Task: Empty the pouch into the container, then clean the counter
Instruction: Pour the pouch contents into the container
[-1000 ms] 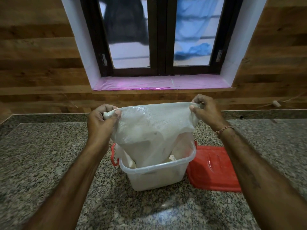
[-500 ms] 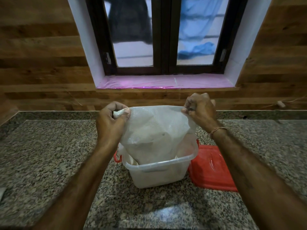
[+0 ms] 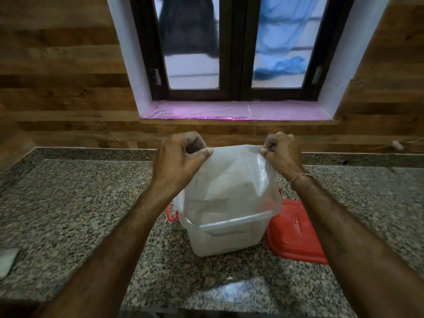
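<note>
A translucent white pouch hangs upside down, its lower part tucked inside a clear plastic container that stands on the granite counter. My left hand pinches the pouch's upper left corner. The upper right corner is pinched by my right hand. Both hands hold the pouch stretched above the container. White contents show dimly through the pouch and the container walls.
A red lid lies flat on the counter just right of the container. A red clip shows at the container's left side. A pale cloth-like object lies at the counter's left edge. A wooden wall and a window stand behind.
Both hands have lifted the pouch's corners a little and drawn closer together. The view has shifted, so the container sits lower in the frame.
</note>
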A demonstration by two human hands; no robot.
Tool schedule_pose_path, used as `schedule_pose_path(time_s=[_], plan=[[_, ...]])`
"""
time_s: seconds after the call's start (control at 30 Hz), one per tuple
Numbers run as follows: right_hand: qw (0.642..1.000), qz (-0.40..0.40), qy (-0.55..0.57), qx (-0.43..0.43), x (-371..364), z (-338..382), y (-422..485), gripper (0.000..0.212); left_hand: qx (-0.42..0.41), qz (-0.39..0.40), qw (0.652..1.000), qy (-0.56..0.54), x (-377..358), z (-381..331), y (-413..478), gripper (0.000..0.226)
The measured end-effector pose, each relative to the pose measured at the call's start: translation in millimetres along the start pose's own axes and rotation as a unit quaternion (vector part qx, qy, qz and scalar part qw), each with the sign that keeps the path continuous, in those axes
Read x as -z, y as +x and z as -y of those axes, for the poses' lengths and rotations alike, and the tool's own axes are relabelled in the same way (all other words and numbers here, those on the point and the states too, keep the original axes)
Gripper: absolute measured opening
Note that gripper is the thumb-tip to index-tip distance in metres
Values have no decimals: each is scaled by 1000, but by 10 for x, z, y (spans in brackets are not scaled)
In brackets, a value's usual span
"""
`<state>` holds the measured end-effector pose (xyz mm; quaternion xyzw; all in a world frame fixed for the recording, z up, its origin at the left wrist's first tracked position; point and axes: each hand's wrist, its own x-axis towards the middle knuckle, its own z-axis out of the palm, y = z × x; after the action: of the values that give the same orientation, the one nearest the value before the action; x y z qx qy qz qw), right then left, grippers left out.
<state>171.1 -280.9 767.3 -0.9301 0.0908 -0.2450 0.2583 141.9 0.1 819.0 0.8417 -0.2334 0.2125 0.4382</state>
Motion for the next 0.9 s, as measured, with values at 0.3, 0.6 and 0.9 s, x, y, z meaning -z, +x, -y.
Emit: schedule_pose_path(time_s=[0.3,0.6,0.9], plan=[[1000,-24,10,5,108,150,-85,15,111,-18,994,-14,81,554,-22,16],[999,-9,-9,43,172,250,-97,22,294,-33,920,-255,-156,791,-439,18],[991,37,-43,121,294,344,-143,21,103,-52,988,105,-240,642,10,59]])
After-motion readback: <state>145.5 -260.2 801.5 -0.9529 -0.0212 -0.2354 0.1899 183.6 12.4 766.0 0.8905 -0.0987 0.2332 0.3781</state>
